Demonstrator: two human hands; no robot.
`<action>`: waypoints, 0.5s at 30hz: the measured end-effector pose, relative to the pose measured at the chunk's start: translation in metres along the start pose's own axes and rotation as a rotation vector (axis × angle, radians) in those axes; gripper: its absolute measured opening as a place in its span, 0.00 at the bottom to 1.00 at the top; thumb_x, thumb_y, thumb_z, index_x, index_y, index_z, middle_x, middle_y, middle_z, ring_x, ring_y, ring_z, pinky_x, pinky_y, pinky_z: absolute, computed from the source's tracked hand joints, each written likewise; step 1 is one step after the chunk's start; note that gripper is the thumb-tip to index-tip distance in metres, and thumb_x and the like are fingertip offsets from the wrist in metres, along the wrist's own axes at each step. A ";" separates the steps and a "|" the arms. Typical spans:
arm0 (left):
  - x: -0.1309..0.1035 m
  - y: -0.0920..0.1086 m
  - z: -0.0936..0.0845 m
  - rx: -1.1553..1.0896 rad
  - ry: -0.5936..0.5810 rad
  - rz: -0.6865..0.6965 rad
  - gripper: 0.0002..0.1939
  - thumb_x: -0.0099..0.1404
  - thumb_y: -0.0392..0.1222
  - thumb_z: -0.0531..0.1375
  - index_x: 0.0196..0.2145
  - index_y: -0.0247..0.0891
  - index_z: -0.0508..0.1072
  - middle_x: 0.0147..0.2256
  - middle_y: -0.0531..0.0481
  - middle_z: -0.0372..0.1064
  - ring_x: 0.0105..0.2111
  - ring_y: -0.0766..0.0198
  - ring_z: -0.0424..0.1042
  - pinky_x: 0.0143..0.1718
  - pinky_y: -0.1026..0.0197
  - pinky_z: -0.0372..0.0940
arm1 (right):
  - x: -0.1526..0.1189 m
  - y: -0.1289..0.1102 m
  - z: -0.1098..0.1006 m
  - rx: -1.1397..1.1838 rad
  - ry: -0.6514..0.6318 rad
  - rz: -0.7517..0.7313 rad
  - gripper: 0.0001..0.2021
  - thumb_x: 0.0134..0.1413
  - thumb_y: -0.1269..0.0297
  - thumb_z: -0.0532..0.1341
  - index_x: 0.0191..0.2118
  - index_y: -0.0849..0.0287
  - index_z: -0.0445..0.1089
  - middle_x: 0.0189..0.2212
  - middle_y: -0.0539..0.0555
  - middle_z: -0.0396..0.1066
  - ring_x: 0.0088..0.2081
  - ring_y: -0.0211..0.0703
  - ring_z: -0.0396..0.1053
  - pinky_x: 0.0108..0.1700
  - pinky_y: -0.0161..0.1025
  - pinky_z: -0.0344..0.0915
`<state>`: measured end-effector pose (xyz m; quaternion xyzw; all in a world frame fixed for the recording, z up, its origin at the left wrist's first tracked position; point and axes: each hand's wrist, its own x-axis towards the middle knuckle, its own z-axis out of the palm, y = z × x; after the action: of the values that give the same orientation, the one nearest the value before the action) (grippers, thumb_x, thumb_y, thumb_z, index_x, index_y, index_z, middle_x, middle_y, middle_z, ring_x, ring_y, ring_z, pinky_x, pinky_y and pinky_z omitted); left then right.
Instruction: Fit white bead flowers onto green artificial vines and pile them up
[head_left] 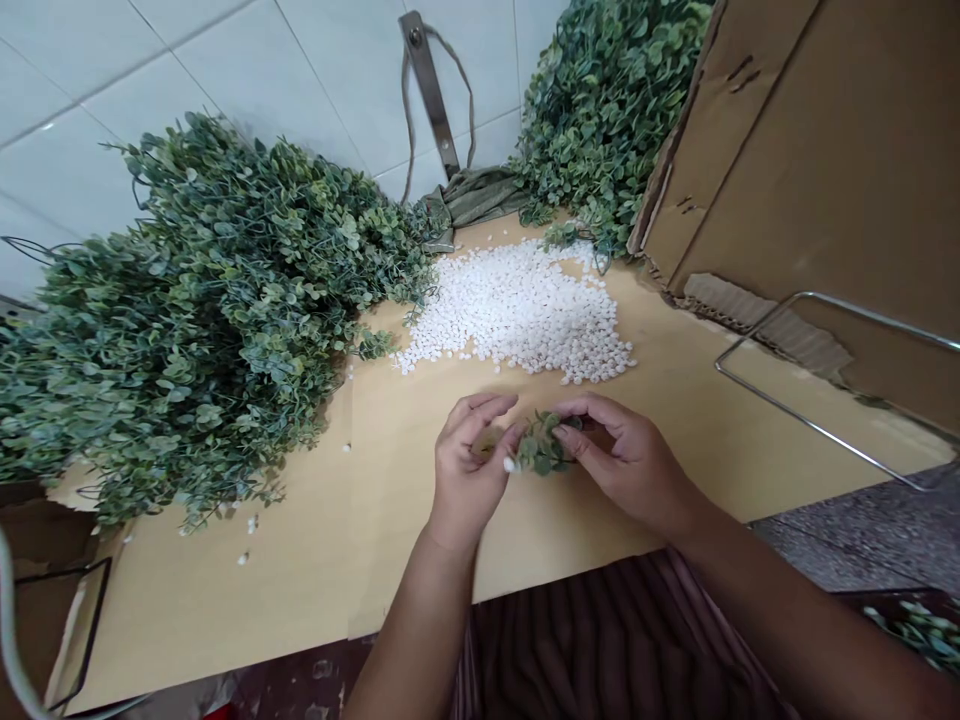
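Note:
Between my two hands is a small artificial greenery sprig (544, 446) with round green leaves. My right hand (626, 450) pinches it between thumb and forefinger at its right end. My left hand (469, 455) is curled at the sprig's left end, with a small white bead-like piece (511, 465) at its thumb tip. Its forefinger is raised off the thumb, and the other fingertips are partly hidden. Beyond both hands, a wide heap of the same small white pieces (517, 310) lies on the light wooden table (405, 500).
A large pile of greenery sprigs (225, 300) covers the table's left side. More greenery (607, 110) stands at the back right beside a cardboard box (817, 190). A bent metal wire frame (817, 430) juts over the right edge. A metal strip (431, 95) leans on the tiled wall.

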<state>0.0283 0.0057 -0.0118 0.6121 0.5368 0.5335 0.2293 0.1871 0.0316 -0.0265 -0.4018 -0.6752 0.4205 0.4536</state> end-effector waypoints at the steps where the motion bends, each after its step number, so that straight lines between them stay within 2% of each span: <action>1: 0.001 -0.001 0.000 -0.036 -0.009 -0.059 0.09 0.56 0.34 0.61 0.36 0.37 0.75 0.35 0.46 0.71 0.35 0.65 0.70 0.37 0.63 0.66 | -0.001 0.002 0.001 0.066 0.011 0.050 0.05 0.52 0.66 0.57 0.35 0.59 0.68 0.30 0.54 0.71 0.31 0.41 0.70 0.32 0.37 0.68; 4: 0.002 0.001 0.001 -0.140 -0.072 -0.205 0.07 0.56 0.35 0.61 0.34 0.37 0.76 0.33 0.46 0.72 0.34 0.64 0.71 0.37 0.62 0.66 | -0.003 0.005 0.004 0.237 0.052 0.169 0.05 0.50 0.63 0.60 0.33 0.59 0.67 0.26 0.52 0.71 0.28 0.40 0.70 0.30 0.36 0.68; 7: 0.002 0.004 0.003 -0.229 -0.125 -0.284 0.06 0.55 0.36 0.62 0.32 0.37 0.77 0.30 0.47 0.72 0.33 0.64 0.71 0.35 0.63 0.66 | -0.002 0.005 0.007 0.318 0.124 0.223 0.08 0.48 0.60 0.62 0.30 0.59 0.66 0.24 0.50 0.69 0.26 0.38 0.68 0.28 0.35 0.67; 11: 0.002 0.007 0.006 -0.299 -0.149 -0.307 0.05 0.55 0.35 0.62 0.30 0.36 0.77 0.29 0.48 0.72 0.31 0.65 0.70 0.33 0.64 0.65 | -0.001 0.002 0.010 0.332 0.217 0.223 0.09 0.48 0.59 0.63 0.29 0.58 0.64 0.23 0.48 0.66 0.24 0.35 0.64 0.27 0.32 0.65; 15: 0.002 0.004 0.010 -0.334 -0.145 -0.369 0.04 0.53 0.36 0.62 0.29 0.35 0.76 0.28 0.49 0.71 0.30 0.65 0.69 0.33 0.64 0.64 | -0.006 0.000 0.015 0.324 0.219 0.202 0.08 0.50 0.60 0.61 0.30 0.58 0.63 0.24 0.48 0.65 0.25 0.34 0.64 0.28 0.32 0.65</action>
<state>0.0381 0.0092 -0.0107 0.4940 0.5260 0.5185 0.4588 0.1746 0.0236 -0.0318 -0.4326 -0.5018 0.5207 0.5384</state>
